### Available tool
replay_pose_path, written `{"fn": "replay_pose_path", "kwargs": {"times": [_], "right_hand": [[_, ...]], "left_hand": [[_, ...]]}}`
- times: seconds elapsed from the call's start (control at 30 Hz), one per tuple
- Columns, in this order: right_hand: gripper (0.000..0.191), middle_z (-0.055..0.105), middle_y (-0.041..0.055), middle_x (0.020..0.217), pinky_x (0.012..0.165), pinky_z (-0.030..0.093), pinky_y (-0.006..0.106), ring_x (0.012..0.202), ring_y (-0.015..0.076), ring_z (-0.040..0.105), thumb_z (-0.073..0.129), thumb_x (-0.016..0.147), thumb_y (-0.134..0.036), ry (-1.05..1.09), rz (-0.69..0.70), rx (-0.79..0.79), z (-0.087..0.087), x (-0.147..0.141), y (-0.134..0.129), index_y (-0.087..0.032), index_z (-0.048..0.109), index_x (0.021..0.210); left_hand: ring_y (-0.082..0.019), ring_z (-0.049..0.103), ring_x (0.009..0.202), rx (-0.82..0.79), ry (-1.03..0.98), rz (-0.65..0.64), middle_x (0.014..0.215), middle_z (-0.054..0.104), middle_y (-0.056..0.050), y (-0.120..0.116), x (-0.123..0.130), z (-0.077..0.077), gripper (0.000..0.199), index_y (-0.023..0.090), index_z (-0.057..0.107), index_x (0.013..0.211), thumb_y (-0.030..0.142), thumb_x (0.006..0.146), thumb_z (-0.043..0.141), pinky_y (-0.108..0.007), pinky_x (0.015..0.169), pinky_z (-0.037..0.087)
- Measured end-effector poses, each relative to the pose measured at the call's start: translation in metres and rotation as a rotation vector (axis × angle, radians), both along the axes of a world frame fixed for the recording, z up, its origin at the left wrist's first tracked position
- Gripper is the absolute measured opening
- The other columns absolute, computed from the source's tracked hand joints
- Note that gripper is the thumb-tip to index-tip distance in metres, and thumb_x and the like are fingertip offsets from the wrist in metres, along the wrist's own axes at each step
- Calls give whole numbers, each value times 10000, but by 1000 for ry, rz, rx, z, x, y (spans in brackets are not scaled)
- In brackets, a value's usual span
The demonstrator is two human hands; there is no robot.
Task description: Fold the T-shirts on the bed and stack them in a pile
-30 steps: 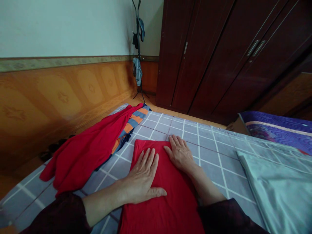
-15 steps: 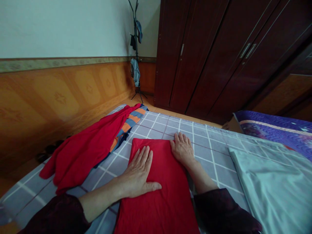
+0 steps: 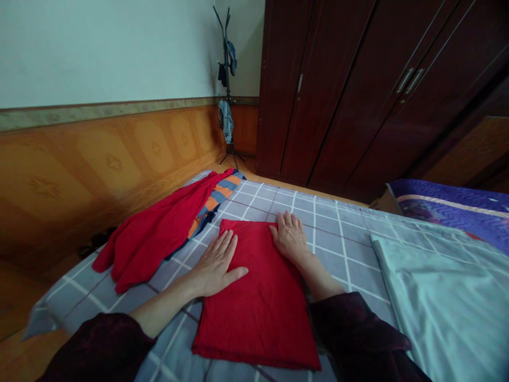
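Note:
A red cloth (image 3: 262, 313), folded into a rough rectangle, lies flat on the grey checked bedsheet (image 3: 330, 233). My left hand (image 3: 214, 265) rests flat on its left side, fingers extended and thumb spread out to the right. On the cloth's upper right edge lies my right hand (image 3: 290, 236), palm down with its fingers stretched forward. Neither hand grips anything. The near hem of the red cloth shows between my two dark sleeves.
Another red garment (image 3: 159, 233) lies loosely on the left, over orange-and-grey striped clothing (image 3: 218, 197). Pale green fabric (image 3: 441, 297) covers the right side. Beyond the bed stand a coat rack (image 3: 228, 79), a dark wardrobe (image 3: 318, 95) and purple bedding (image 3: 449, 207).
The view has shifted, and the near hem of the red cloth has come into sight. Both hands stay flat on the cloth, with my left hand slightly nearer its left edge.

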State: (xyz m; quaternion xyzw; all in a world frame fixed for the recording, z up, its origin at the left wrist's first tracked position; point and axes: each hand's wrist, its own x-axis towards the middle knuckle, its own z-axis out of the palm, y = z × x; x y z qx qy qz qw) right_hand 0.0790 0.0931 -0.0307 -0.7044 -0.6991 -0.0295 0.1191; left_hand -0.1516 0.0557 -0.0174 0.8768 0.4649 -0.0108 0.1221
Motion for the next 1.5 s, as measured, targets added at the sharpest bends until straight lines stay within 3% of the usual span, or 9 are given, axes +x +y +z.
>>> {"fn": "replay_pose_path", "kwargs": {"times": [0.17, 0.37, 0.57, 0.7, 0.83, 1.07, 1.17, 1.3, 1.5], "right_hand": [[573, 340, 132, 1473, 1089, 233, 421, 1358, 270, 282, 369, 939, -451, 21, 355, -16, 3, -28, -11, -138, 358, 1419], [547, 366, 236, 1426, 1068, 238, 489, 1336, 325, 303, 354, 947, -379, 17, 177, 24, 5, -25, -10, -30, 401, 1366], [517, 345, 175, 1460, 1090, 248, 435, 1372, 266, 255, 369, 949, -353, 50, 427, -47, 11, -49, -30, -81, 394, 1387], [545, 304, 193, 1472, 1074, 281, 462, 1371, 294, 255, 432, 926, -353, 12, 356, -110, 17, -46, -45, -75, 387, 1393], [529, 367, 209, 1434, 1025, 359, 475, 1318, 313, 359, 478, 899, -310, -13, 318, -165, 26, -32, -73, -73, 422, 1369], [540, 339, 175, 1458, 1060, 338, 494, 1349, 324, 297, 510, 876, -277, -9, 295, -147, 19, -32, -141, -103, 425, 1381], [523, 330, 176, 1461, 1068, 334, 492, 1344, 321, 310, 508, 882, -293, 29, 319, -128, 19, -41, -158, -113, 446, 1370], [553, 292, 136, 1485, 1107, 275, 479, 1372, 292, 251, 482, 904, -343, 72, 418, -114, 23, -53, -160, -146, 385, 1411], [556, 236, 122, 1506, 1118, 253, 479, 1391, 279, 194, 474, 909, -325, 40, 418, -81, 12, -56, -157, -156, 357, 1425]], "left_hand": [[-290, 15, 1419, 22, -33, 10, 1527, 67, -208, 2, -2, -5, 834, 26, 164, 1462, 632, 897, 266, -507, 1136, 126], [-261, 44, 1426, 134, -121, -21, 1536, 110, -178, 0, 0, -4, 724, 72, 186, 1464, 523, 920, 345, -507, 1145, 94], [-242, 174, 1411, 119, -150, -115, 1515, 213, -191, 3, 1, -9, 651, 53, 267, 1436, 449, 928, 353, -434, 1147, 188], [-240, 167, 1412, 115, -175, -105, 1517, 208, -186, 8, -3, -13, 628, 54, 269, 1434, 419, 929, 345, -422, 1146, 197], [-245, 173, 1410, 119, -192, -117, 1513, 227, -181, 9, -5, -12, 625, 59, 276, 1432, 424, 930, 345, -426, 1144, 202], [-275, 168, 1409, 101, -153, -121, 1505, 226, -214, 4, -5, -5, 691, 31, 265, 1433, 483, 919, 353, -432, 1141, 189], [-319, 120, 1410, 72, -103, -133, 1508, 197, -236, 0, -6, 1, 777, 26, 239, 1443, 548, 888, 395, -465, 1134, 177], [-299, 118, 1416, 80, -131, -178, 1527, 185, -191, -2, -9, 5, 713, 88, 251, 1448, 492, 889, 430, -470, 1133, 184], [-245, 281, 1375, 103, -205, -217, 1483, 331, -141, -10, -11, 5, 566, 135, 389, 1384, 389, 886, 477, -402, 1128, 254]]}}
